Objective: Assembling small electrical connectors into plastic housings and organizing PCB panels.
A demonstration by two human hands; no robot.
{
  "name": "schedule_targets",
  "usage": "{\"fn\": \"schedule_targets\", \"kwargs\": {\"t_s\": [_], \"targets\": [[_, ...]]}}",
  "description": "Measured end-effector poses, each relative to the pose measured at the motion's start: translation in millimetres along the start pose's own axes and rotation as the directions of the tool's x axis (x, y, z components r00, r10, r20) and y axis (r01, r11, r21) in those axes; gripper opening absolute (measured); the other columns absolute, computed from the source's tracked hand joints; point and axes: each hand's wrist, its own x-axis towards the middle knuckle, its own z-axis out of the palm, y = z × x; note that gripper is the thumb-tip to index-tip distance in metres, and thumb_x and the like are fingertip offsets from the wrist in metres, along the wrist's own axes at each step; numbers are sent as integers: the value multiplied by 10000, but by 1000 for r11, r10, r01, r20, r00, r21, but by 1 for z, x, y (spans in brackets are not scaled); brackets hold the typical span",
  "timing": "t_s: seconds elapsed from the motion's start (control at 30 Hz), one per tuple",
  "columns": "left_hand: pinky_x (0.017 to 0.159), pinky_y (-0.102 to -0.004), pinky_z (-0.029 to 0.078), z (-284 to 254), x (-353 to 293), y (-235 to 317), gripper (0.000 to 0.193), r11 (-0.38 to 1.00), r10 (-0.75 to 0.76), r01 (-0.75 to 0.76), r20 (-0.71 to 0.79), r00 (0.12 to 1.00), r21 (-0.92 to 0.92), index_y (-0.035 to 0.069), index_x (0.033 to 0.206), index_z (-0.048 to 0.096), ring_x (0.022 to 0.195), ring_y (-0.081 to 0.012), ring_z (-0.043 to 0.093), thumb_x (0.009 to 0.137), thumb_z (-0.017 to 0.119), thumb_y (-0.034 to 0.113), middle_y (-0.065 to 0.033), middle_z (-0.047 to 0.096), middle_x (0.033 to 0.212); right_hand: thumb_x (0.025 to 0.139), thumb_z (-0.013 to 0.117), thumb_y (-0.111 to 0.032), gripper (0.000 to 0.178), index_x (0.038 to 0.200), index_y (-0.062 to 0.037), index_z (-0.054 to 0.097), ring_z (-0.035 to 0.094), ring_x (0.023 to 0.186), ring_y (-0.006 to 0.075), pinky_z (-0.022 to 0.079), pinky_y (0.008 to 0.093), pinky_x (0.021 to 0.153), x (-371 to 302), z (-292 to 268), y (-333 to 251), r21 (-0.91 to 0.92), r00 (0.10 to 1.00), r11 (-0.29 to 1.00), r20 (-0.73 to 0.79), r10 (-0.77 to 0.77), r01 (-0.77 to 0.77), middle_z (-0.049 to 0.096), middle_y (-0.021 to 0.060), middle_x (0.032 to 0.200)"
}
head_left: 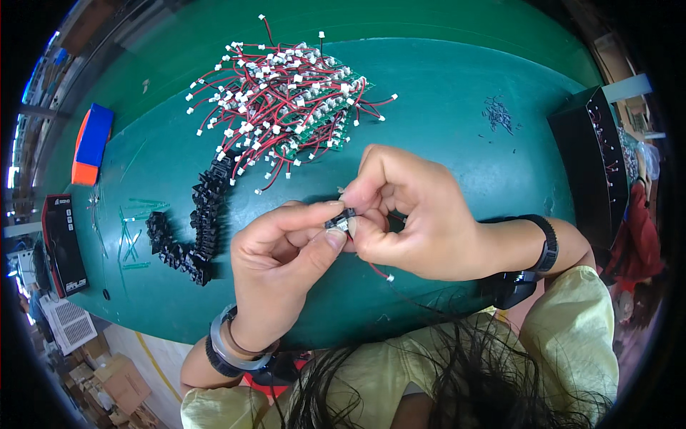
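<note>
Close to my body over the green table, both hands meet at a small black plastic part [340, 217] with a whitish piece against it. My left hand [275, 254] pinches the part between thumb and fingertips. From the other side, my right hand [421, 222] is closed with its thumb and index finger at the same part; its other fingers are curled. A thin red wire with a white plug [389, 277] hangs below the right fingers. The exact shape of the held piece is mostly hidden by the fingertips.
Beyond my hands lies a heap of green circuit boards [325, 114] with red-and-black wires and white plugs. Black plastic parts [205, 222] form a curved row at left, near green strips [131, 239]. Small dark screws [498, 114] lie at right, before a black box [582, 157].
</note>
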Motion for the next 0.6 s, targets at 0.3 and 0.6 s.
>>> {"fn": "schedule_targets", "kwargs": {"t_s": [0.3, 0.6], "targets": [[759, -226, 536, 0, 1, 9, 398, 979, 74, -61, -61, 995, 193, -74, 1138, 580, 864, -130, 632, 755, 681, -111, -89, 609, 955, 747, 704, 29, 313, 1049, -8, 626, 590, 737, 131, 483, 238, 581, 5, -12, -12, -465, 892, 768, 123, -436, 439, 601, 101, 971], [705, -216, 524, 1, 1, 7, 422, 936, 143, -97, -111, 984, 340, -55, 1103, 622, 775, -98, 597, 698, 736, -87, -112, 616, 998, 734, 706, 60, 211, 931, -6, 667, 582, 693, 131, 471, 233, 548, 2, -6, -10, -412, 920, 831, 49, -388, 373, 605, 93, 910]]}}
